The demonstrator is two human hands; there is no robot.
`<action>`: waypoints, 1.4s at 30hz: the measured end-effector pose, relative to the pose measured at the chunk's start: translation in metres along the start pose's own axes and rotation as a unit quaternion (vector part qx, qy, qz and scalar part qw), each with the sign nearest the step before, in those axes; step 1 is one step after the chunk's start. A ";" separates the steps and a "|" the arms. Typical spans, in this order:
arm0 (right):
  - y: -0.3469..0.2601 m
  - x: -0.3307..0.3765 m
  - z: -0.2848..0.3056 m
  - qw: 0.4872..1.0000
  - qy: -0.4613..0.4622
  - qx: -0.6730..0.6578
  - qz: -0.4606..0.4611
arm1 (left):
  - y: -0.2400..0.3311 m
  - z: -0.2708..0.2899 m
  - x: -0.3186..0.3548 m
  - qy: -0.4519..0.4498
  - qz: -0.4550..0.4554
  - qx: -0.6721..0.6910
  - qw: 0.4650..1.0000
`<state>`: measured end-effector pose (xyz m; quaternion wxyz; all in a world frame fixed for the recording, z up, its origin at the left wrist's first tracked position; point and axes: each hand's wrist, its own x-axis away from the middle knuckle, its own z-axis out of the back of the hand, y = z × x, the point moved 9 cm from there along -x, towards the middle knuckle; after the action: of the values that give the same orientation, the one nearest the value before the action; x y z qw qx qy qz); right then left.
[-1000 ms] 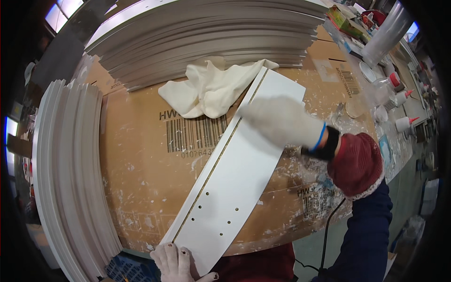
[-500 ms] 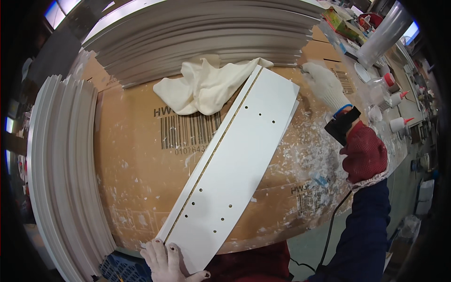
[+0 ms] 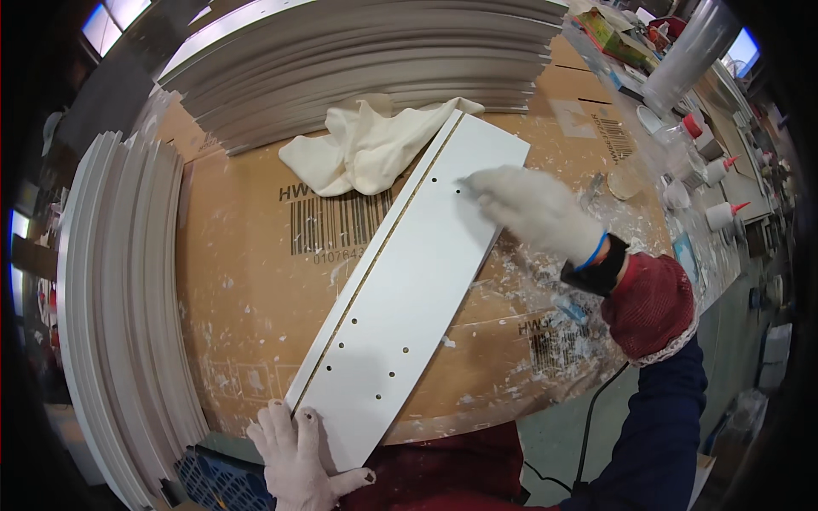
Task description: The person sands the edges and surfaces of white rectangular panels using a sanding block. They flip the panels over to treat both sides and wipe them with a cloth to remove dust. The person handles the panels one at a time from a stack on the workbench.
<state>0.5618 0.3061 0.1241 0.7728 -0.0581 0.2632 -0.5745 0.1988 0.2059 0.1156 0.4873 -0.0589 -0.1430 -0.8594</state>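
A long white panel (image 3: 409, 272) with a narrow groove along its left side and several drilled holes lies aslant on the cardboard. My left hand (image 3: 294, 456), in a white glove with bare fingertips, rests flat on the panel's near end, fingers and thumb spread. Over the far part of the panel, beside the holes, is my right hand (image 3: 532, 209) in a white knit glove. Its fingers are drawn together and slightly blurred; whatever they hold is hidden. A crumpled cream cloth (image 3: 366, 149) lies against the panel's far left edge.
Stacked white panels stand behind (image 3: 366, 64) and at the left (image 3: 119, 281). White flakes litter the cardboard (image 3: 247, 315) right of the panel. Red-tipped glue bottles (image 3: 720, 215) and a clear jar (image 3: 682, 136) stand at the right. A black cable (image 3: 592, 417) hangs near my right arm.
My right hand has moved left from the cardboard onto the panel's far part, uncovering a round, pale disc on the cardboard. My left hand stays on the near end.
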 end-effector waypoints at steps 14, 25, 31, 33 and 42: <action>0.110 -0.032 0.008 0.973 -0.016 0.171 -0.154 | 0.010 0.000 -0.010 0.025 -0.056 0.021 0.998; 0.147 0.026 0.036 0.943 -0.054 0.073 -0.321 | 0.001 -0.001 0.022 0.088 -0.133 -0.036 0.987; 0.114 0.092 0.019 0.940 -0.043 -0.069 -0.331 | -0.012 -0.002 0.033 0.055 -0.085 -0.002 0.995; 0.098 0.100 0.031 0.923 -0.047 -0.035 -0.380 | -0.014 -0.004 0.035 0.057 -0.084 -0.007 0.995; -0.004 0.168 0.040 0.926 -0.052 -0.028 -0.372 | -0.022 -0.008 0.044 0.048 -0.080 -0.015 0.996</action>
<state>0.6111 0.1421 0.1030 0.5139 -0.2028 0.1980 -0.8097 0.1576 0.1777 0.1141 0.4225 -0.0138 -0.1108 -0.8995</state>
